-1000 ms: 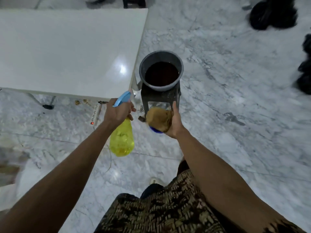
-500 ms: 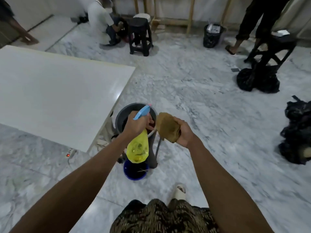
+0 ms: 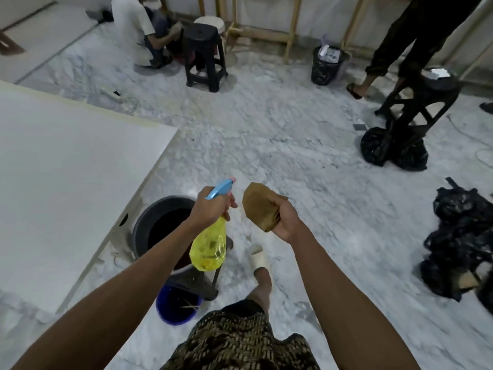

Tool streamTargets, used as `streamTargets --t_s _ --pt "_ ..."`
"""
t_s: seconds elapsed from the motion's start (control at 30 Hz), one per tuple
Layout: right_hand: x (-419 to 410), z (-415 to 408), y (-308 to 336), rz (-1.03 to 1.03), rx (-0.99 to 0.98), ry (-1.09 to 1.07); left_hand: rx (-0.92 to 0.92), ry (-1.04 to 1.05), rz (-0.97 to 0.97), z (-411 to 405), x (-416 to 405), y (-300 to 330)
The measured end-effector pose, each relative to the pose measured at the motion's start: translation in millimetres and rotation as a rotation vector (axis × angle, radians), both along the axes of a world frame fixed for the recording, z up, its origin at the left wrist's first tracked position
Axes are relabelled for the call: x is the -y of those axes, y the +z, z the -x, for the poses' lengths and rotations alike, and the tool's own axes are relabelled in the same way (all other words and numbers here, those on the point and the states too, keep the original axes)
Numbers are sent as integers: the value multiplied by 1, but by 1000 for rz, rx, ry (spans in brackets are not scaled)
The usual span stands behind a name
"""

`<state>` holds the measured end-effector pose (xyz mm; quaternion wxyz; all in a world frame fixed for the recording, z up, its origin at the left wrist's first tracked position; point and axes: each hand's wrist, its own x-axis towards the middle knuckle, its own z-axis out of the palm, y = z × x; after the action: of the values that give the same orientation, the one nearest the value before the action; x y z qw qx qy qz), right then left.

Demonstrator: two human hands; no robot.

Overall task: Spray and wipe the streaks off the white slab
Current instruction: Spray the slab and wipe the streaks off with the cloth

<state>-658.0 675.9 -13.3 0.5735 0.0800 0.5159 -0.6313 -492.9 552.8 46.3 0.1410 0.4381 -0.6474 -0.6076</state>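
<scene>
The white slab (image 3: 66, 182) fills the left side, its corner pointing toward the room's middle. My left hand (image 3: 213, 206) grips a yellow spray bottle (image 3: 209, 244) with a blue trigger head, held over the marble floor just right of the slab's edge. My right hand (image 3: 285, 217) holds a folded brown cloth (image 3: 260, 206) beside the bottle. Both hands are off the slab, above a grey basin.
A grey basin (image 3: 149, 222) of dark liquid sits on a small black stand beside the slab, with a blue bucket (image 3: 173, 313) beneath. Black stools (image 3: 205, 57), a black bin (image 3: 326, 64), black bags (image 3: 392, 150) and two other persons stand farther off on the marble floor.
The view has tilted up and I have stepped back from the basin. Both hands have risen and moved slightly apart, still holding the bottle and the cloth.
</scene>
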Motion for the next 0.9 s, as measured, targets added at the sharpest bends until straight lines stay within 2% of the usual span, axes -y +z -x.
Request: streamTargets --t_s 0.13,0.23,0.47,0.7,0.9 --pt "57 79 -8 -6 -63 39 11 17 9 69 56 -21" --pt "104 126 -13 -86 -48 101 41 -10 -1 113 96 -24" --pt "234 213 0 -53 -57 211 62 22 -3 190 205 -18" --pt "402 285 -3 -33 -134 384 -4 231 18 245 329 -14" --pt "610 323 -15 35 -99 632 3 536 59 286 483 -17"
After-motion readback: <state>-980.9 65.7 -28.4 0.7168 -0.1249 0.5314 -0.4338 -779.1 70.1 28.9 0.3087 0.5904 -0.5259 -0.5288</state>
